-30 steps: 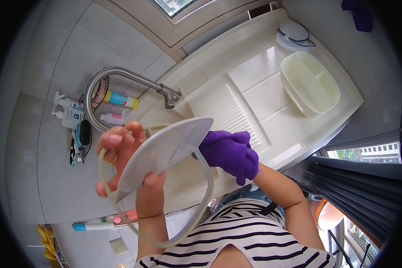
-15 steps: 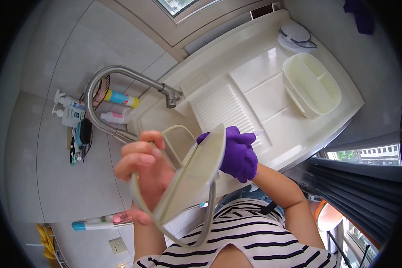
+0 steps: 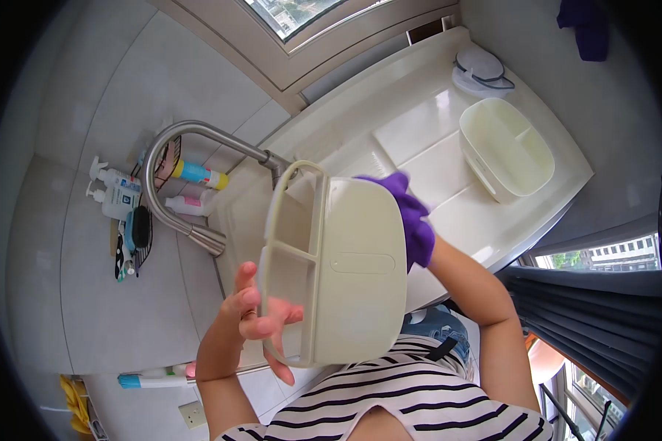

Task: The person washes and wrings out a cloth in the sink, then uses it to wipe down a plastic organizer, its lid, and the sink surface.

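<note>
A cream plastic lid [image 3: 357, 257], with a solid panel and a divided open frame along one side, is raised over the sink, its broad face toward me. My right hand [image 3: 412, 220], in a purple glove, grips the lid's far right side, its fingers mostly hidden behind the panel. Bare and with its fingers spread, my left hand [image 3: 268, 312] is right at the frame's left rim, and part of it shows through the opening. A matching cream container [image 3: 485, 173] with a divider stands on the drainboard to the right.
A curved steel faucet [image 3: 154, 158] arches over the sink at left. Soap bottles [image 3: 118, 195] and brushes [image 3: 134, 231] sit in a wall rack. A clear lidded box [image 3: 482, 70] is at the back corner; a purple glove [image 3: 585, 29] hangs on the wall.
The lid has turned from nearly edge-on to showing its broad face and has risen. My left hand has shifted lower along its rim with fingers spread; my right hand has moved slightly up.
</note>
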{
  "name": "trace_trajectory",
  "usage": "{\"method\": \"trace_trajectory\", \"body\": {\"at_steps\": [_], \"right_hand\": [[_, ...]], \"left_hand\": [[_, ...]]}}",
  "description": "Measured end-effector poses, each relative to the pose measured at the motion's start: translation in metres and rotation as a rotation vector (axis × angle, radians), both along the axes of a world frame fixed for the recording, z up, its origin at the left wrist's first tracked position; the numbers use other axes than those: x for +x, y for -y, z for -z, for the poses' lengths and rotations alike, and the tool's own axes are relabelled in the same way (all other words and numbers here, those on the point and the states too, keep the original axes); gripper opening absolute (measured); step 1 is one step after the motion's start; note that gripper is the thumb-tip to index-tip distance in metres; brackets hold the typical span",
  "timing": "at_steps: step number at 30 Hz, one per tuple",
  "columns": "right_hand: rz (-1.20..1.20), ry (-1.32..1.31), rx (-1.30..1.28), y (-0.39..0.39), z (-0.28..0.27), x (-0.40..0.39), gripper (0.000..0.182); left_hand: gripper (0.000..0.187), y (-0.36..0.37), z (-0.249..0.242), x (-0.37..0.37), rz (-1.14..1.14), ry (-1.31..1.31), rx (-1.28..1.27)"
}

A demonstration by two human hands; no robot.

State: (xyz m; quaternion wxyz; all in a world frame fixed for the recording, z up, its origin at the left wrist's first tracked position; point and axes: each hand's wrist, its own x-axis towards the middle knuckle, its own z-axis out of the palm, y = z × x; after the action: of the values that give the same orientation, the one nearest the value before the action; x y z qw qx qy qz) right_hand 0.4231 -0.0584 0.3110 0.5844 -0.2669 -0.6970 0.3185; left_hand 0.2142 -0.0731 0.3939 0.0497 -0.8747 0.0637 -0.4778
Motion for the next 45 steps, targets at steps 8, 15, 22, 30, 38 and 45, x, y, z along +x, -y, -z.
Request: {"method": "trace_trajectory", "body": {"at_steps": [8, 15, 22, 30, 38, 45], "right_hand": [[0.246, 1.319, -0.231, -0.014, -0.097, 0.014, 0.019], [0.195, 1.204, 0.295, 0.000, -0.103, 0.002, 0.013], [0.246, 1.055, 0.220, 0.002, -0.093, 0.011, 0.020], [0.326, 1.054, -0.001, 0.001, -0.059, 0.028, 0.010], [0.536, 0.610, -0.066, -0.005, -0.015, 0.025, 0.008], [0.327, 0.099, -0.389, 0.032, 0.022, 0.000, 0.023]], "left_hand": [[0.040, -0.003, -0.034, -0.074, -0.435, -0.345, -0.475], [0.019, -0.025, -0.050, 0.021, -0.839, -0.471, -1.006], [0.019, -0.022, -0.052, 0.032, -0.766, -0.535, -0.941], [0.034, 0.008, -0.061, 0.006, -0.637, -0.142, -0.857], [0.039, 0.013, -0.029, -0.008, -0.568, 0.304, -0.986], [0.037, 0.004, -0.003, 0.002, -0.595, 0.467, -1.029]]}}
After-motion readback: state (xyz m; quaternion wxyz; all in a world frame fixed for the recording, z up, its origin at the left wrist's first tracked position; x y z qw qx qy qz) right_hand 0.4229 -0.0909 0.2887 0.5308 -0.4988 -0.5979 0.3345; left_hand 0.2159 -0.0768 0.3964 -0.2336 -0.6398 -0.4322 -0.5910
